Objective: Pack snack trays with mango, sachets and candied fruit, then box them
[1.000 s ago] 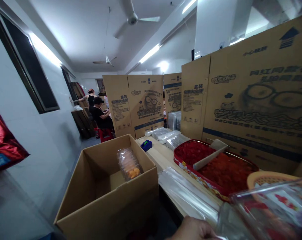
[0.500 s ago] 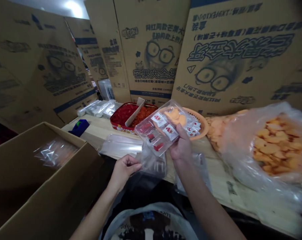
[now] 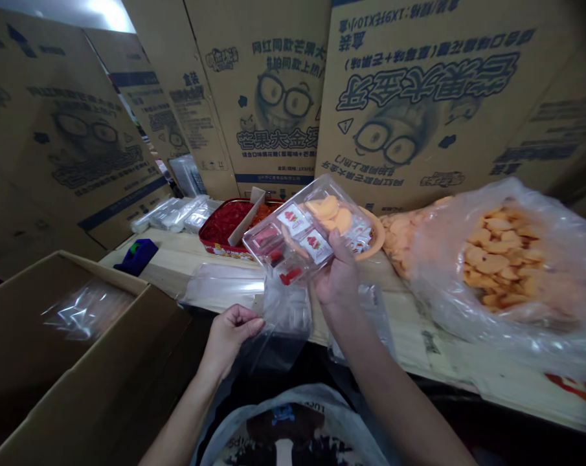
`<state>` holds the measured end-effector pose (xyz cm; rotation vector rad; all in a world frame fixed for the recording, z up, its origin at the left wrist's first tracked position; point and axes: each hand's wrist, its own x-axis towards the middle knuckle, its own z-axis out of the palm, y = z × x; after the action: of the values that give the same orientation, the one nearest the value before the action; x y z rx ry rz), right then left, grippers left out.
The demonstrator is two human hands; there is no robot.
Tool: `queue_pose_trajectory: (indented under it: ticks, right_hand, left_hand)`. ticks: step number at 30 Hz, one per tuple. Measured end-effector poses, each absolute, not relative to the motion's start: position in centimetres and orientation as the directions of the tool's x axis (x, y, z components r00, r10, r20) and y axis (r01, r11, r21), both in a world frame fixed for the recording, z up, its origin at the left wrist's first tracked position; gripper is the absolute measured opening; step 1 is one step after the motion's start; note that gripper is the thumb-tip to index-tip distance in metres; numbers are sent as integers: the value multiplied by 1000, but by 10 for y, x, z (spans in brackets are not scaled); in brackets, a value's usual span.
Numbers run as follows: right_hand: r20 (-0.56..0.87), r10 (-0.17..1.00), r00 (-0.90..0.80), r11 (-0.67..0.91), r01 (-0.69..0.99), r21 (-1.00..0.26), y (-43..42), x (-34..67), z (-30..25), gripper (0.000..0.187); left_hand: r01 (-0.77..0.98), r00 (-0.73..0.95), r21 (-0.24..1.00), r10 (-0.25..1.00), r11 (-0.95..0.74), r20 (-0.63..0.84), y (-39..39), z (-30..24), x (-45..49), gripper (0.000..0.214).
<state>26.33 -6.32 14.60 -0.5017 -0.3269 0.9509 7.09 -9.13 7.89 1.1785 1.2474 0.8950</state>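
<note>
My right hand (image 3: 340, 278) grips a clear plastic tray (image 3: 272, 266) by its near right edge, tilted above the table. In its compartments lie orange pieces (image 3: 329, 210), white sachets with red print (image 3: 316, 244) and small red pieces (image 3: 291, 276). Lower to the left, my left hand (image 3: 232, 333) is closed in a pinch on the edge of a thin clear plastic bag (image 3: 268, 340). The bag hangs at the table's front edge, just below the tray. Its opening is hard to make out.
A red tin (image 3: 219, 228) with a cardboard divider and an orange basket (image 3: 377, 236) of sachets stand behind the tray. On the right sits a big bag of orange pieces (image 3: 501, 252). An open carton (image 3: 142, 323) is on the left, near a blue tape dispenser (image 3: 137, 255).
The view has turned a little to the right, so everything sits further left. Both hands keep their holds, and the tray stays raised at much the same tilt.
</note>
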Motion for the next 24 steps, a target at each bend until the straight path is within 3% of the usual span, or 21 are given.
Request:
queue_pose_trajectory:
  ticks: [12,24]
  right_hand:
    - [-28,780,626,533,-687,-494,-70,272,123,27]
    - [3,795,607,522,-680,-516,-77,275,121,25]
  left_hand:
    - [-26,271,919,888,392,-371,-100,83,72,32]
    - [-61,269,915,889,399,-370,-100,84,71,31]
